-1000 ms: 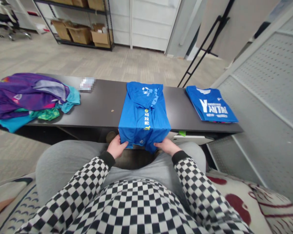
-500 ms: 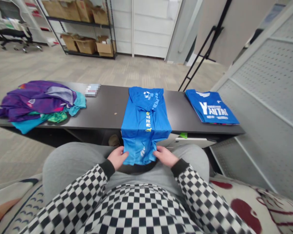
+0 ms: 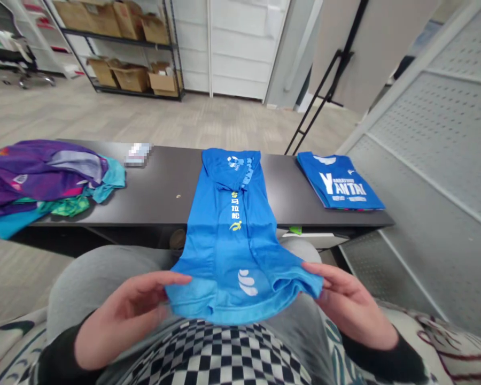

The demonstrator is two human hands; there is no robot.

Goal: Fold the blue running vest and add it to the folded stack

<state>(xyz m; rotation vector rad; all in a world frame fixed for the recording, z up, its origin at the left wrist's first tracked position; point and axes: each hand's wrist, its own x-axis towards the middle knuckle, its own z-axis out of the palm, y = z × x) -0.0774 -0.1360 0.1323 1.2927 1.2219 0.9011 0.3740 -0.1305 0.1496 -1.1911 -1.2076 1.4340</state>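
A blue T-shirt with yellow and white lettering lies lengthwise over the dark table's front edge. Its sleeves are folded in at the far end, and its lighter hem is lifted over my lap. My left hand grips the hem's left corner, fingers on top and thumb underneath. On the other side my right hand pinches the right corner, where the cloth bunches and curls. Between the hands the hem sags in a shallow curve, with a white leaf-like print near it.
On the dark table, a heap of purple and teal clothes lies at the left, near a small blurred item. A folded blue shirt rests at the right. A perforated grey panel stands beyond the table's right end.
The hem has been drawn toward my body and spread wider. Both hands have come closer and moved apart, still holding its corners. The camera view has shifted slightly.
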